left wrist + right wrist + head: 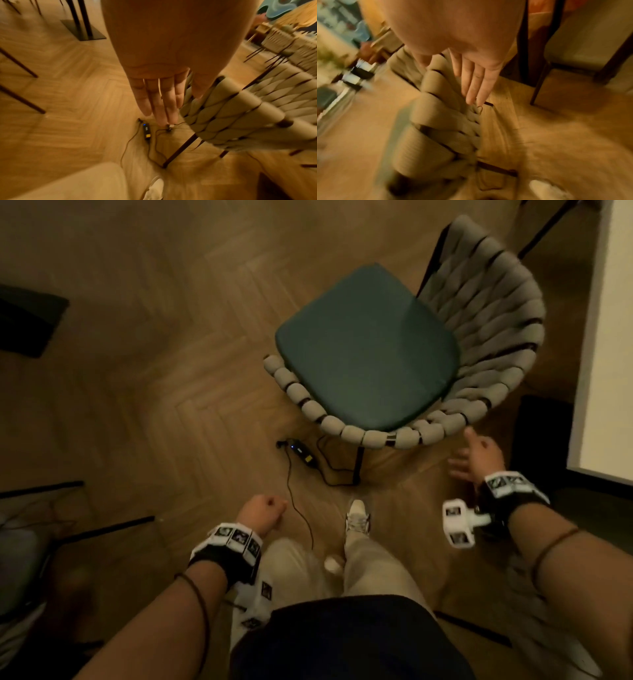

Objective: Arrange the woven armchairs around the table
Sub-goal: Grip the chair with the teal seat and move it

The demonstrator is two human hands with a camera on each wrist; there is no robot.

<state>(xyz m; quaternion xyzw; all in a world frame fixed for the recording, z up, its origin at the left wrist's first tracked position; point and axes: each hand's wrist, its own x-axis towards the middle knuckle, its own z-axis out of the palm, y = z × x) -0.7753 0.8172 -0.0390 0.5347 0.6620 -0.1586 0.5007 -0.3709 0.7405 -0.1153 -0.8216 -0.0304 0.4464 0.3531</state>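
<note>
Beige trousers (373,563) and a pale shoe (358,515) sit nearest, between the two forearms, on herringbone wood floor (154,412).

Left hand (263,513): hangs low beside the left leg, holding nothing. Head view suggests a loose curl; left wrist view shows the fingers (159,102) straight and together, pointing down at the floor. Logged as relaxed, empty.

Right hand (474,455): palm spread, fingers extended, gripping nothing. Thumb tip reaches up to just beside the lower rim of the armchair; contact cannot be confirmed from the head view. Right wrist view is blurred; straight fingers (477,86) lie alongside the woven bands, touching or nearly so.

Just ahead of the left hand: a small black device (303,451) with a blue light lies on the floor, thin black cable (298,501) trailing back past the shoe and looping around a chair leg.

Woven armchair (486,337): directly ahead of the right hand, upright, grey padded weave around back and arms, dark green seat cushion (366,350), thin dark legs. Its back is on the side toward the white tabletop (606,337), which lies beyond and to the right of the right hand, near but apart from the chair.

Far left of the left hand: dark chair legs (102,525).
</note>
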